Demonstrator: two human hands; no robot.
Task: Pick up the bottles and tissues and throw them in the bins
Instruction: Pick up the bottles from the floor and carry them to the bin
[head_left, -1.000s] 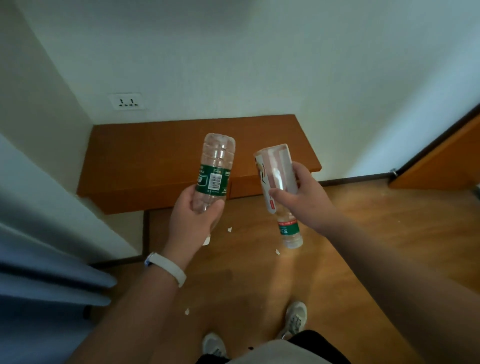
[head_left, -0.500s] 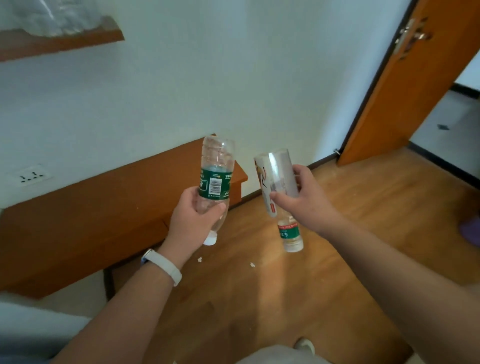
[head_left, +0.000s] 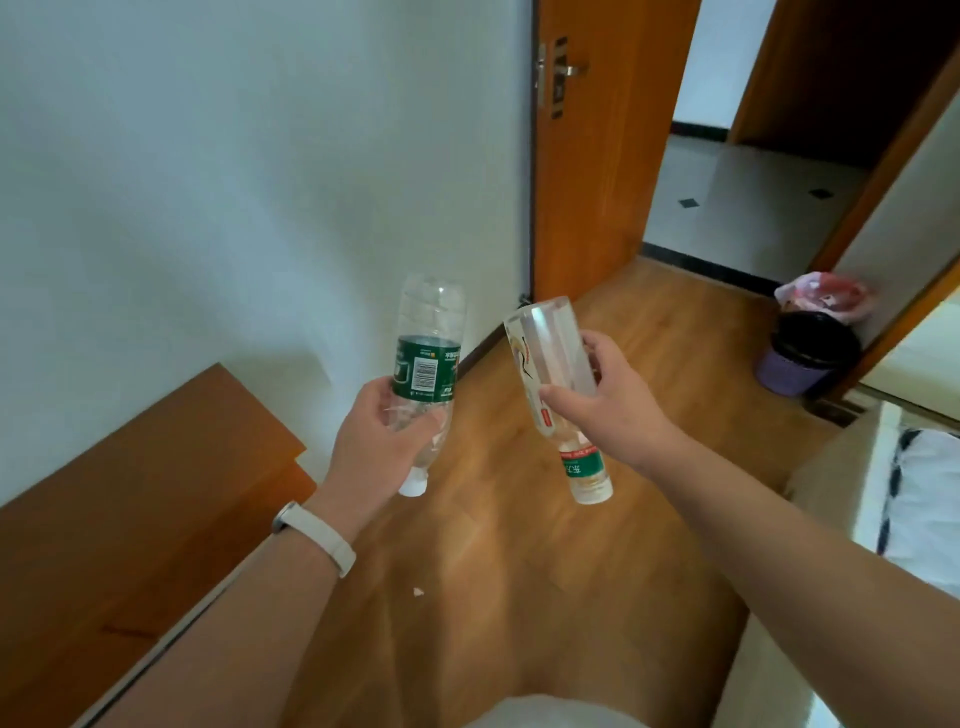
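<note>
My left hand (head_left: 376, 447) grips a clear plastic bottle with a green label (head_left: 427, 364), held cap down, its white cap poking out below my palm. My right hand (head_left: 605, 410) holds a second clear bottle (head_left: 550, 358) with a white and green label, also cap down and tilted left. A purple bin with a black liner (head_left: 802, 353) stands on the floor at the right by a doorway, and a pink-lined bin (head_left: 826, 293) is just behind it. A small white tissue scrap (head_left: 418, 592) lies on the wooden floor between my arms.
A low wooden bench (head_left: 135, 499) runs along the white wall at the left. An orange door (head_left: 597, 145) stands open ahead onto a tiled corridor (head_left: 737, 208). A bed edge with white bedding (head_left: 919, 499) is at the right.
The view has swung right: the bench slid to the lower left, and the open door and the two bins have come into sight. Both hands keep their bottles in the same grip.
</note>
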